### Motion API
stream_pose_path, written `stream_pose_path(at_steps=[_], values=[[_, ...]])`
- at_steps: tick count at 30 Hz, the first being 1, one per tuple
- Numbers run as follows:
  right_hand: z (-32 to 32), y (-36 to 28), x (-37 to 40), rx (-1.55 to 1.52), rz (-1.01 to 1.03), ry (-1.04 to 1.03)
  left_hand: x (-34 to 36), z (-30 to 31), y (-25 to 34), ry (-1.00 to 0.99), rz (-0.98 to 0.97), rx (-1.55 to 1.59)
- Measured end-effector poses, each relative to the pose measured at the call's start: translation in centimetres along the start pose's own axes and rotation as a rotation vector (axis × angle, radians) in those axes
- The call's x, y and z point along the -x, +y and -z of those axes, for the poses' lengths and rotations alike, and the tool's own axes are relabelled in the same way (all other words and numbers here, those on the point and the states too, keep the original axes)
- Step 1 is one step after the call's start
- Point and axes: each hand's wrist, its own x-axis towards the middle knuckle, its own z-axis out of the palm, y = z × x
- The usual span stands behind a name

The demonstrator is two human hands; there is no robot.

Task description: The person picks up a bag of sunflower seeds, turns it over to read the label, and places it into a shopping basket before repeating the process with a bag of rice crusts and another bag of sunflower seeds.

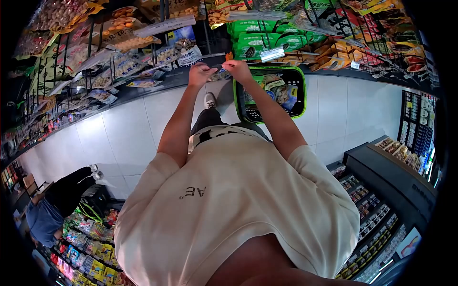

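Observation:
My left hand (201, 75) is raised in front of the shelf, thumb and fingers pinched together. Close beside it, my right hand (238, 70) is also closed, its fingertips turned toward the left hand. A small patch of printed packaging (219, 75) shows between and just below the hands; whether either hand grips it I cannot make out. Under my right forearm is a black shopping basket (304, 90) with a bright green rim. Several snack bags (286, 97) lie in it, partly covered by the forearm.
Racks of hanging snack bags span the far side, with green packets (253, 45) and a price tag (272, 54) near my right hand. Pale floor tiles (129, 119) lie below. Another person (45, 214) is at the lower left. A dark display counter (391, 171) stands at right.

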Motion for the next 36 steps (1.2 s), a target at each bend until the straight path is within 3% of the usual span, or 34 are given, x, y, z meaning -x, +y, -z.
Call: stream_pose_path(at_steps=[2, 3, 6, 8, 9, 11, 18, 22, 24, 34, 36], values=[[0.5, 1.1, 0.4, -0.041, 0.050, -0.027, -0.6, -0.5, -2.1, 0.317, -0.530, -0.341], [-1.0, 1.1, -3.0, -0.069, 0.079, -0.007, -3.6, 2.8, -2.0, 0.335, -0.549, -0.377], [-0.7, 2.8, -2.9, -0.092, 0.087, -0.013, -3.5, 2.8, -2.2, 0.177, -0.491, -0.353], [-0.6, 2.9, -4.1, -0.125, 0.123, -0.044, -2.8, 4.1, 0.3, 0.027, -0.251, -0.243], [-0.5, 3.0, -4.3, -0.127, 0.116, -0.047, -2.9, 4.3, 0.3, 0.022, -0.245, -0.243], [-0.3, 2.9, -5.2, -0.095, -0.032, -0.109, -3.4, 4.9, 0.5, -0.058, -0.146, -0.213], [0.4, 3.2, -7.4, -0.231, -0.087, -0.178, -4.1, 6.7, 2.1, -0.021, -0.020, -0.224], [0.5, 3.1, -7.4, -0.198, -0.052, -0.206, -3.8, 6.9, 2.3, -0.015, -0.037, -0.232], [0.5, 2.8, -7.2, -0.221, -0.038, -0.206, -4.0, 7.4, 1.6, -0.057, -0.269, -0.255], [0.7, 2.0, -8.8, -0.195, 0.116, -0.192, -5.3, 8.0, 1.4, -0.031, -0.269, -0.155], [0.8, 2.0, -9.1, -0.168, 0.127, -0.194, -5.8, 8.0, 1.4, -0.006, -0.370, -0.215]])
